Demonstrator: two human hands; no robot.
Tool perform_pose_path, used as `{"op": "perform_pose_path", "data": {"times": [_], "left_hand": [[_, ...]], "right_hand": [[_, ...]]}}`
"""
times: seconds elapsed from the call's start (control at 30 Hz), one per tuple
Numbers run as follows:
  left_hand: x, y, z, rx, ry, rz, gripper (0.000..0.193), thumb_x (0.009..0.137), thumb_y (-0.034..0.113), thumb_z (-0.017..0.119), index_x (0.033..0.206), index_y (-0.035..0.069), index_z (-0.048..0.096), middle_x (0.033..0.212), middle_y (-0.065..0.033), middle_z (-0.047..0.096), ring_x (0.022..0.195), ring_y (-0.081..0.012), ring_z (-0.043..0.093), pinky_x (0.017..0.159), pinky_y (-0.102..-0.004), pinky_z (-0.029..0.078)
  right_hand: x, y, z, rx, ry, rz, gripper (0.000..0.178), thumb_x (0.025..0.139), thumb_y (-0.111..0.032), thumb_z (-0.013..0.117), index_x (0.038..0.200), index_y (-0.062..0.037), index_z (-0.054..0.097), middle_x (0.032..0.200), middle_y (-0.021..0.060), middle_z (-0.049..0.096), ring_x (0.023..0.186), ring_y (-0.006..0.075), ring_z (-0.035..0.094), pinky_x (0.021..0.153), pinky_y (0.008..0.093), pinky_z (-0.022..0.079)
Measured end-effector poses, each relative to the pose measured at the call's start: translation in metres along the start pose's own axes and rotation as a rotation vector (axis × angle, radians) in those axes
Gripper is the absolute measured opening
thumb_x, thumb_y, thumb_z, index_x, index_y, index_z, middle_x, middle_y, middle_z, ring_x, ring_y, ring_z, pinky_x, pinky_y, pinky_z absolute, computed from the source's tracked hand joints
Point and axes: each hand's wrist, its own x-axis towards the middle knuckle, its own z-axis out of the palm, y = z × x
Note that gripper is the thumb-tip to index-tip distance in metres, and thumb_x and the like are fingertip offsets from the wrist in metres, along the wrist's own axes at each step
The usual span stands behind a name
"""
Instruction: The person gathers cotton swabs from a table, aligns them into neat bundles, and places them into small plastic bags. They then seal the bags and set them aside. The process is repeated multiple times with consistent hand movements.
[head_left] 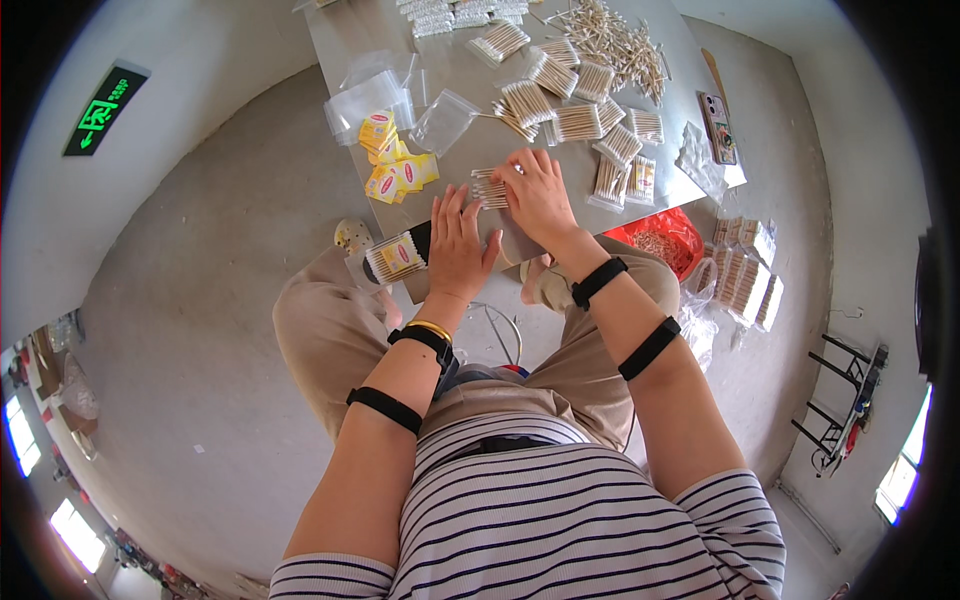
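At the table's near edge, my right hand (540, 200) has its fingers bent over a small row of cotton swabs (489, 188) with wooden sticks and white tips. My left hand (459, 245) lies close beside it, fingers stretched out, fingertips near the swabs' left end. Beneath and left of that palm is a black flat piece (421, 238), partly hidden. A clear bag of cotton swabs (396, 257) with a yellow label card rests on it at the table's corner.
Yellow label cards (402, 176) and clear bags (445, 118) are on the left. Several filled swab bags (577, 124) and a loose swab heap (625, 50) occupy the far right, near a phone (717, 128). A red bag (672, 238) and packed bundles (742, 275) stand below.
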Motion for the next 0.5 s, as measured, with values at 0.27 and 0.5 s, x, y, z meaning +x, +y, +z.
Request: {"op": "perform_pose_path", "data": {"times": [0.27,0.5], "left_hand": [[0.0002,0.0000,-0.0002,0.010,-0.012,-0.005,0.058,0.096,0.030,0.070,0.141,0.004,0.046,0.153,-0.0229,0.042,0.149,-0.0460,0.037,0.127,-0.0601,0.029],[0.0007,0.0005,-0.0005,-0.001,-0.006,-0.005,0.058,0.095,0.029,0.070,0.142,0.004,0.045,0.154,-0.0231,0.042,0.148,-0.0459,0.038,0.127,-0.0597,0.029]], "right_hand": [[0.0071,0.0045,0.0032,0.016,0.042,-0.009,0.021,0.085,-0.005,0.069,0.103,-0.0152,0.074,0.112,0.0048,0.060,0.112,0.0280,0.056,0.093,0.0423,0.045],[0.0080,0.0060,0.0017,0.030,0.033,-0.005,0.023,0.086,-0.004,0.067,0.104,-0.0158,0.074,0.112,0.0051,0.059,0.112,0.0282,0.056,0.093,0.0430,0.045]]}}
